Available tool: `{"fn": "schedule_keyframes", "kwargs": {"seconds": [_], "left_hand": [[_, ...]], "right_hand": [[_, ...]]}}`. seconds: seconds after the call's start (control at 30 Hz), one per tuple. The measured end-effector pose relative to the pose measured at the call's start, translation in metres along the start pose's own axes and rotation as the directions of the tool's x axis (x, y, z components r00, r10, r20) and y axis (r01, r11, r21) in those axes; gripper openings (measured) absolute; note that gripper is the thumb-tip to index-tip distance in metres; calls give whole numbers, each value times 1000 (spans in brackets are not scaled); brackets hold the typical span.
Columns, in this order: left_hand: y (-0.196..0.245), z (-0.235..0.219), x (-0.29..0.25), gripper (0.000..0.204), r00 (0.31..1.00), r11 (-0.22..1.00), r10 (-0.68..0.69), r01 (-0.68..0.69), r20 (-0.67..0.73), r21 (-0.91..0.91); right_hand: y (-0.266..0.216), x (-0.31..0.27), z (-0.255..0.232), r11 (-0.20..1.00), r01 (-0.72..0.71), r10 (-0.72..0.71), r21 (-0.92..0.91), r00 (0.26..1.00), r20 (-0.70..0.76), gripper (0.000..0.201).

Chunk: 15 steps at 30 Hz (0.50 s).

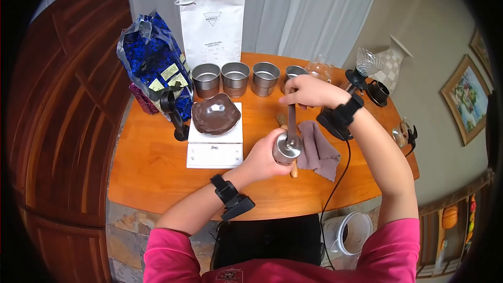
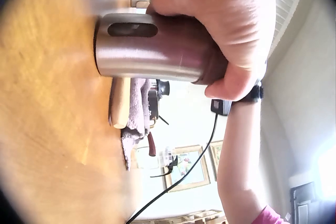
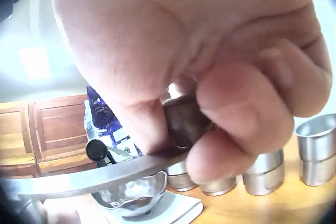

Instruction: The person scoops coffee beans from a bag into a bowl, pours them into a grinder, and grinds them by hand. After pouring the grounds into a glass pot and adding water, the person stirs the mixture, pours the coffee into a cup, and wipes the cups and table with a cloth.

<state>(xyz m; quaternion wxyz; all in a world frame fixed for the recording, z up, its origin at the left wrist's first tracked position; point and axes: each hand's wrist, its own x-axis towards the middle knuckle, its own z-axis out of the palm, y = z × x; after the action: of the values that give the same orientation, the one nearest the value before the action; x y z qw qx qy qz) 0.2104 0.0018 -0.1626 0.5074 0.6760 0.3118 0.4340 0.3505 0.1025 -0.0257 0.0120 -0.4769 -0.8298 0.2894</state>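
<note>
My left hand (image 1: 260,158) grips the steel body of a manual coffee grinder (image 2: 152,51), which stands upright with its base close to the tabletop in the left wrist view. A flat metal crank handle (image 1: 292,121) reaches from the grinder's lid toward the back of the table. With curled fingers, my right hand (image 1: 318,92) holds the dark knob (image 3: 186,123) at the crank's outer end. Beside the grinder lie a wooden-handled brush (image 2: 120,106), partly hidden in the head view, and a mauve cloth (image 1: 320,152).
A brown bowl (image 1: 215,116) sits on a white scale (image 1: 215,156) at left, next to a black scoop (image 1: 168,102). Several metal cups (image 1: 234,81) line the back, before a white bag (image 1: 212,31) and blue bag (image 1: 152,57). A glass dripper (image 1: 368,63) stands at right; a cable (image 1: 335,188) hangs from my right wrist.
</note>
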Motion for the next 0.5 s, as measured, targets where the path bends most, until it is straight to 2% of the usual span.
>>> {"fn": "schedule_keyframes", "kwargs": {"seconds": [0.1,0.17,0.2,0.3,0.33,0.5], "left_hand": [[-3,-1,2,67,1000,1000,-7,7,7,-18],[-5,1,2,62,997,997,78,-78,4,2],[-5,1,1,59,993,993,118,-118,3,12],[2,0,2,60,996,998,58,-57,62,-11],[2,0,2,61,996,998,63,-62,63,-21],[-3,-2,0,62,993,994,104,-105,46,14]], "right_hand": [[32,-10,5,951,236,-229,198,972,-55,18],[43,-16,5,853,420,-421,308,905,-68,14],[47,-20,2,836,380,-414,397,910,1,15],[47,-33,1,850,347,-377,395,926,-3,20],[46,-35,5,840,305,-333,449,943,-18,25],[57,-38,20,877,344,-295,334,937,-190,27]]}}
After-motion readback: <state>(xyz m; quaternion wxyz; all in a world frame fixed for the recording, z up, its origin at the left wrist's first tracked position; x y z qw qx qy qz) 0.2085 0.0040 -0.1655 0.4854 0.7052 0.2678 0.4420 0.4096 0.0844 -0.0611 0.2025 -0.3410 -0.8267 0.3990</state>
